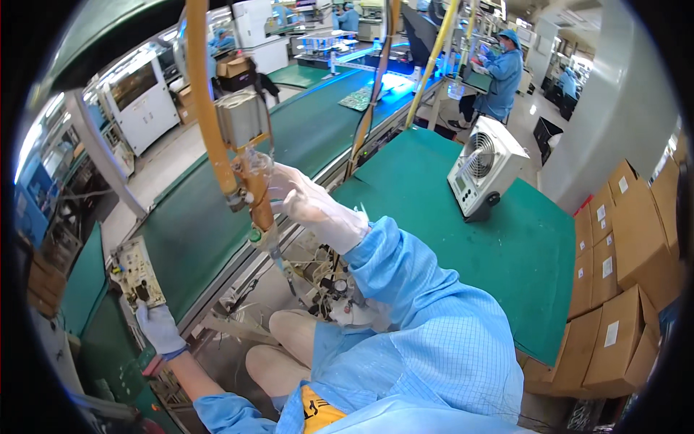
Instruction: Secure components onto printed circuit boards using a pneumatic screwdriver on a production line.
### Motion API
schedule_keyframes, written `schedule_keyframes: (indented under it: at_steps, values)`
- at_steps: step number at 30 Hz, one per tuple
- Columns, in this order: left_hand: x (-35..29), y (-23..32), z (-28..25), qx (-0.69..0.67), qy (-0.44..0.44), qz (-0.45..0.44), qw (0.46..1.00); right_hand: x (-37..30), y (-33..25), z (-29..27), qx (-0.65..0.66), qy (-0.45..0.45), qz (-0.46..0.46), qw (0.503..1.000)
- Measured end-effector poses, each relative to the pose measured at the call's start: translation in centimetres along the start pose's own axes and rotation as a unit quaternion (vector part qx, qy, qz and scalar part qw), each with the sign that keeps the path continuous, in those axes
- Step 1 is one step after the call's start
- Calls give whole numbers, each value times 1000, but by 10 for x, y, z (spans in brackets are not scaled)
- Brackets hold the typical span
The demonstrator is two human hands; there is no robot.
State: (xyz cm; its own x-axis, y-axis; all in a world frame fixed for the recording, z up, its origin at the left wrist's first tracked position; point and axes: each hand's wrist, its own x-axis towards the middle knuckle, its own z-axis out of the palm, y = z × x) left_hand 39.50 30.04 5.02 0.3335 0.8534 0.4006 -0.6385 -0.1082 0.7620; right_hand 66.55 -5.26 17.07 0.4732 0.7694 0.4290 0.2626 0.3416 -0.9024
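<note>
My left hand, in a white glove, grips the lower edge of a pale circuit board that lies at the near end of the green conveyor belt. My right hand, also gloved, is closed around an orange power screwdriver that hangs from above on an orange hose. The tool's tip points down toward the belt's metal edge rail. Both my sleeves are blue.
A white box fan stands on the green bench mat to the right. Cardboard boxes are stacked at the far right. A co-worker in blue stands farther along the line. Yellow hoses hang ahead.
</note>
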Motion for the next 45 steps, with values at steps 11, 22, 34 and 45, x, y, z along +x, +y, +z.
schedule_keyframes:
  at_steps: [11,22,34,45]
  values:
    - [-170,75,-78,-195,94,-158,963,-38,7,104,84,52,27,995]
    - [-259,166,-147,-60,253,-56,964,-37,27,112,95,89,-26,991]
    - [-279,166,-193,-57,314,-53,946,-31,32,105,80,91,-49,991]
    - [-261,185,-191,-191,318,18,929,-30,28,109,139,134,-33,981]
